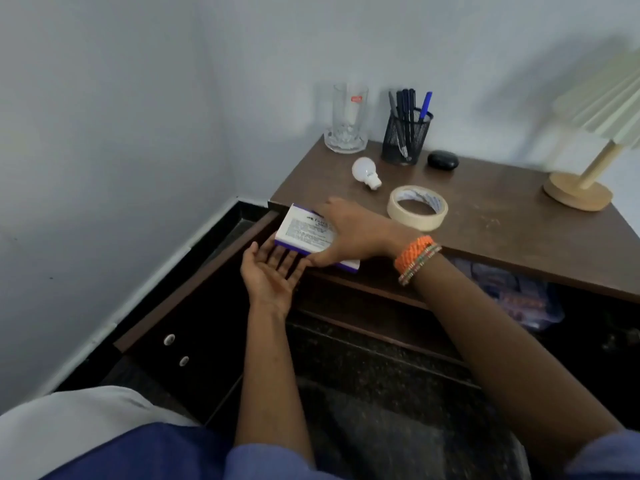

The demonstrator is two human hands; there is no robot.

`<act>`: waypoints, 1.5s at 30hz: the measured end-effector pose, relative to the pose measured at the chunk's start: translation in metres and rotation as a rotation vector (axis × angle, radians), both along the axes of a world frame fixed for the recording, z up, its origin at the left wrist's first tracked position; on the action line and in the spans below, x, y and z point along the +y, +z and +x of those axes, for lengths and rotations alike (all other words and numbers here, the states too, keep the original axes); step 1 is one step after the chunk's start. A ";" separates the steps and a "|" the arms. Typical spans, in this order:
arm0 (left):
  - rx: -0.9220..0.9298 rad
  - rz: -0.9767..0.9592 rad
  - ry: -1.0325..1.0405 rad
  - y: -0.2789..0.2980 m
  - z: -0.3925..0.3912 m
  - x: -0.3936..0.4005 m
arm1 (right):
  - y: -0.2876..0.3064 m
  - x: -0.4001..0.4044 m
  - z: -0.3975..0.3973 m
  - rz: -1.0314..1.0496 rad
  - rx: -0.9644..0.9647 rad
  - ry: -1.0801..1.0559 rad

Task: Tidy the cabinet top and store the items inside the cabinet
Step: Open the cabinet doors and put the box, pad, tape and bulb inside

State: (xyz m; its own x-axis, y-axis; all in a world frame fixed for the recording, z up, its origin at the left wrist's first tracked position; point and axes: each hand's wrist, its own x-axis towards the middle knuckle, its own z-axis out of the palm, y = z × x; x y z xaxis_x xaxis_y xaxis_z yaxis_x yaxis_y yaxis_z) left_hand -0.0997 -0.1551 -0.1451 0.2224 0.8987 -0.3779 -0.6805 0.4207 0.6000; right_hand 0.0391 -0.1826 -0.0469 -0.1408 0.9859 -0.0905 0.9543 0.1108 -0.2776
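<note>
A white and purple box (304,232) with printed text sits at the front left corner of the brown cabinet top (502,216), overhanging the edge. My right hand (356,233) lies over the box and grips it. My left hand (273,268) is palm up just below the edge, its straight fingers under the box. Further back on the top lie a white light bulb (365,172), a roll of masking tape (417,206) and a small black oval case (442,159).
A glass mug (348,116) on a glass saucer and a black mesh pen holder (405,136) stand by the wall. A wooden lamp (581,181) stands at the right. The cabinet door (194,306) hangs open on the left; a plastic bag (519,292) lies on the shelf inside.
</note>
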 end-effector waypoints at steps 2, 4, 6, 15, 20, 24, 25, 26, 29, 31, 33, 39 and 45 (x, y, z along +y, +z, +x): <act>0.121 -0.066 -0.023 -0.016 0.001 -0.003 | -0.022 -0.030 0.007 -0.068 0.086 -0.018; 0.202 -0.123 -0.067 -0.034 0.006 -0.008 | -0.053 -0.048 0.021 -0.129 0.151 -0.079; 0.257 -0.154 -0.125 -0.048 0.016 -0.016 | -0.087 -0.055 0.037 -0.146 0.184 -0.163; 0.971 0.358 -0.465 -0.076 0.071 -0.037 | -0.161 -0.016 0.093 -0.119 0.039 -0.324; 1.085 0.446 -0.608 -0.089 0.077 -0.041 | -0.174 0.009 0.117 -0.145 -0.001 -0.343; 1.058 0.378 -0.622 -0.095 0.078 -0.038 | -0.176 0.022 0.133 -0.196 -0.012 -0.326; 1.046 0.367 -0.625 -0.097 0.079 -0.037 | -0.176 0.024 0.136 -0.204 -0.024 -0.325; 1.038 0.355 -0.628 -0.097 0.079 -0.037 | -0.176 0.026 0.139 -0.205 -0.038 -0.321; 0.999 0.327 -0.618 -0.098 0.079 -0.035 | -0.178 0.026 0.143 -0.182 -0.067 -0.308; 0.975 0.313 -0.607 -0.099 0.079 -0.035 | -0.181 0.024 0.144 -0.172 -0.071 -0.305; 0.966 0.306 -0.603 -0.100 0.079 -0.035 | -0.183 0.021 0.145 -0.163 -0.075 -0.297; 0.969 0.323 -0.551 -0.094 0.080 -0.034 | -0.180 0.015 0.135 -0.166 -0.123 -0.319; 0.935 0.476 -0.184 -0.057 0.078 -0.026 | -0.147 -0.010 0.090 -0.043 -0.172 -0.368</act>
